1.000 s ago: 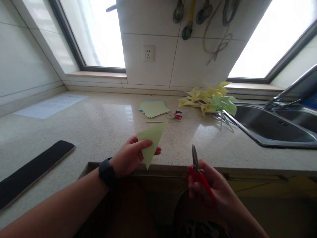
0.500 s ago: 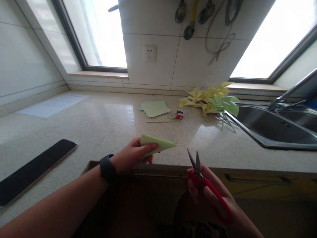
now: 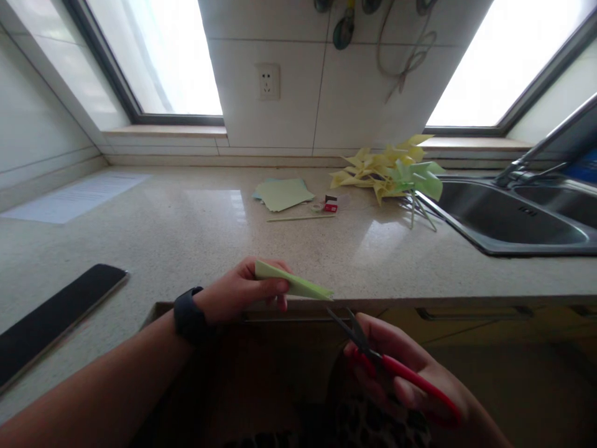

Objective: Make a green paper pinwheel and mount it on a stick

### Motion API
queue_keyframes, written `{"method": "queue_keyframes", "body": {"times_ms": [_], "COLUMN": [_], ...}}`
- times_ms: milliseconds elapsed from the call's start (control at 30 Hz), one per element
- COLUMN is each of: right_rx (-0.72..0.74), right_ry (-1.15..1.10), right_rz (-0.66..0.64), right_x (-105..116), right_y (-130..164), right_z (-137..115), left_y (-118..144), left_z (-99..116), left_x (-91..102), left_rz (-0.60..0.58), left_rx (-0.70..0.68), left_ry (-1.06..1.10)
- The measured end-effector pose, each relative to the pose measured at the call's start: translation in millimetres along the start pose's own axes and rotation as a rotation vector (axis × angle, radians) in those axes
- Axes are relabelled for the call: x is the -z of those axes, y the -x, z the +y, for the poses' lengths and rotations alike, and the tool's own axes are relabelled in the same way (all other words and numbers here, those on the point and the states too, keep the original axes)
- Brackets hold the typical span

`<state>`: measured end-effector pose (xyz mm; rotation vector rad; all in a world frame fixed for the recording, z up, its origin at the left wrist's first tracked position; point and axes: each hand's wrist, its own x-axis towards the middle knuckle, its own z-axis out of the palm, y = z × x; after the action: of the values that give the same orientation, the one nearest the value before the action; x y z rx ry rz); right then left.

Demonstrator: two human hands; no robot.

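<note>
Pinched in my left hand (image 3: pixel 249 287) is a folded piece of light green paper (image 3: pixel 303 285), its narrow tip pointing right and slightly down over the counter's front edge. My right hand (image 3: pixel 401 361) grips a pair of red-handled scissors (image 3: pixel 373 354). Their blades are parted, with the points just below the paper's tip and apart from it. A stack of pale green and bluish paper sheets (image 3: pixel 284 194) lies farther back on the counter. Beside it are a small red box (image 3: pixel 331 203) and a thin pale stick (image 3: pixel 301 218).
Yellow and green paper pinwheels (image 3: pixel 387 171) lie at the back right, near the steel sink (image 3: pixel 494 249). A long black object (image 3: pixel 60 311) rests on the counter (image 3: pixel 196 236) at left, with a printed sheet (image 3: pixel 79 196) behind it. A socket (image 3: pixel 268 81) is on the wall.
The scissors have moved left, closer to the paper's tip. The paper's tip has tilted downward. My view has shifted, so the counter items sit higher and farther left.
</note>
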<state>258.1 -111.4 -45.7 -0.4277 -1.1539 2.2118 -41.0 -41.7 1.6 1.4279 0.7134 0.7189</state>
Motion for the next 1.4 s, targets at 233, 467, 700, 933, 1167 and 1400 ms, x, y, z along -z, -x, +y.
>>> {"method": "queue_keyframes", "body": {"times_ms": [233, 467, 700, 933, 1167, 1400], "right_rx": [0.014, -0.011, -0.021, -0.052, -0.051, -0.044], "right_ry": [0.014, 0.037, 0.057, 0.088, 0.060, 0.053], "right_rz": [-0.018, -0.011, -0.003, -0.028, -0.041, -0.042], "right_x": [0, 0, 2, 2, 3, 5], "right_y": [-3, -2, 1, 2, 2, 1], "right_z": [-1, -2, -6, -16, -21, -20], "left_y": [0, 0, -1, 0, 2, 3], "left_z": [2, 2, 5, 8, 10, 13], "left_x": [1.6, 1.9, -0.9, -4.5, -7.2, -11.3], "left_rz": [-0.036, -0.046, -0.076, -0.100, -0.153, -0.169], "left_rx": [0.013, 0.021, 0.021, 0.005, 0.002, 0.006], "left_ry": [-0.020, -0.034, -0.068, -0.150, -0.161, -0.165]}}
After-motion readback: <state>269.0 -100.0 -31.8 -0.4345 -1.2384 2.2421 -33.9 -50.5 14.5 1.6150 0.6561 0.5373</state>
